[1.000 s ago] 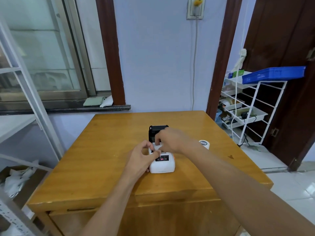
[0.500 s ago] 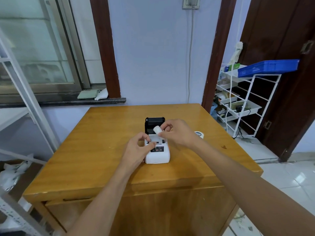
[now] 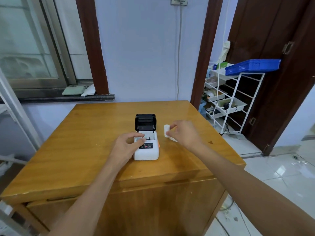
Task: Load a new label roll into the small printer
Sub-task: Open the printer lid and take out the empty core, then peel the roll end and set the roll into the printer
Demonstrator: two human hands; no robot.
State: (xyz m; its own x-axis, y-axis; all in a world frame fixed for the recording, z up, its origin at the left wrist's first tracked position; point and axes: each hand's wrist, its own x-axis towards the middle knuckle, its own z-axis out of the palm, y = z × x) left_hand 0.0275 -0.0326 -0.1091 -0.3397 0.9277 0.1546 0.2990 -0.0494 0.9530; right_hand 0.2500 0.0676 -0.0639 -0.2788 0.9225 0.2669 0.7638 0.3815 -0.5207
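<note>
A small white label printer (image 3: 147,151) sits mid-table with its black lid (image 3: 145,122) standing open at the back. Its roll bay looks empty. My left hand (image 3: 125,146) grips the printer's left top edge, thumb on the front panel. My right hand (image 3: 185,132) is just right of the printer, above the table, pinching a small white roll (image 3: 166,130) between thumb and fingers. A second white roll (image 3: 173,139) lies on the table, mostly hidden under my right hand.
The wooden table (image 3: 85,150) stands against a blue wall. A white wire rack (image 3: 238,103) with a blue tray (image 3: 252,66) stands to the right by a dark door. A window sill and a metal frame are on the left.
My right hand has lifted the small white roll out of the printer's bay and carried it to the right, beside the printer. My left hand stays on the printer.
</note>
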